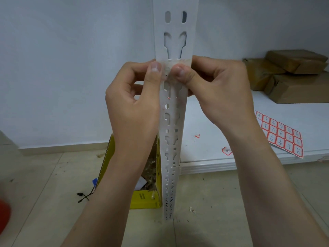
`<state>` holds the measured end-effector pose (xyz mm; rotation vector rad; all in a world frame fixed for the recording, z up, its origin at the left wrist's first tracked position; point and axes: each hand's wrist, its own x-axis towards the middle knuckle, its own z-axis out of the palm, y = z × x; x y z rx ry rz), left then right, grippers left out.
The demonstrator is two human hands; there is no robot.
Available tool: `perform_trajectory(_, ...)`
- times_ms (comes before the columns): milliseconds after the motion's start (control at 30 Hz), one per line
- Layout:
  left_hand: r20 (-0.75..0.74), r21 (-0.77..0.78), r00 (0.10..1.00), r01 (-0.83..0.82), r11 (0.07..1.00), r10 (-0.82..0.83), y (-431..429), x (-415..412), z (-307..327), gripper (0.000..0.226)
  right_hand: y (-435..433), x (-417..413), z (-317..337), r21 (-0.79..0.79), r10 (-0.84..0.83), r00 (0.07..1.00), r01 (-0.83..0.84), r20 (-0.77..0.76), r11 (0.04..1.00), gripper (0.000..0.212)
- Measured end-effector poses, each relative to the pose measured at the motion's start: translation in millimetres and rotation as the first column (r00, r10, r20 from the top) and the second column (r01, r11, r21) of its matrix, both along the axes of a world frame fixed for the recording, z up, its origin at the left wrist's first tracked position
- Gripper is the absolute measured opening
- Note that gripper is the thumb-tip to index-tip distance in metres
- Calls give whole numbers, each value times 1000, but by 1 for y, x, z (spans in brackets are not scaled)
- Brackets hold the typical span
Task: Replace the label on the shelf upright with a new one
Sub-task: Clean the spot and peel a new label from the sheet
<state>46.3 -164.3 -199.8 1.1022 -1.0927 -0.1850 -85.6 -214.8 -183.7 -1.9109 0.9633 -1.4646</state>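
Observation:
A white slotted shelf upright point(172, 41) runs down the middle of the view to the floor. A worn, whitish label remnant point(168, 65) is stuck across it at hand height. My left hand point(133, 102) grips the upright's left edge, thumb pressed on the remnant. My right hand point(217, 91) holds the right edge, its thumb tip against the same patch. A sheet of red-bordered labels point(283, 134) lies on the white shelf point(213, 122) to the right. One loose red label point(227, 151) sits near the shelf's front edge.
A yellow box point(146, 198) with scraps inside stands on the tiled floor left of the upright. Brown cardboard packages point(292, 73) are stacked at the shelf's back right. A small red scrap point(197, 136) lies on the shelf. A black cord point(83, 196) lies on the floor.

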Motion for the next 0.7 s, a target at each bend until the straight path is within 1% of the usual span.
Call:
perform_trajectory(67,8,-8,1000,-6,1000,6,-1,0,1,12,-3,-6,0,-13,42,998,-42,-37,999,19)
perform_trajectory(200,15,12,1000,-25,1000,25,-1,-2,0,4,-5,-14,-3,-32,127,990,-129,-58,991,23)
perform_trajectory(267,30,36,999,-32,999,30,0,-6,-1,15,-3,-17,-6,-31,146,988,-147,-44,989,26)
perform_trajectory(367,32,63,999,-42,997,40,-1,-14,1,32,1,-19,-15,-8,96,995,-96,22,995,26)
perform_trajectory(467,43,40,996,-84,996,82,-5,-22,-2,34,4,-22,-27,82,37,994,-46,105,996,16)
perform_trajectory(533,75,-55,981,-177,983,181,-9,-31,-8,31,4,-30,-32,115,1,997,-10,80,993,13)
perform_trajectory(600,142,-203,927,-315,927,347,-13,-43,-17,35,3,-44,-37,120,-29,1000,29,3,992,12)
perform_trajectory(633,189,-270,898,-342,900,398,-14,-50,-21,35,2,-53,-39,117,-43,998,47,-34,992,13)
perform_trajectory(700,296,-376,865,-285,882,406,-15,-63,-29,25,-1,-74,-43,98,-85,988,98,-129,990,23)
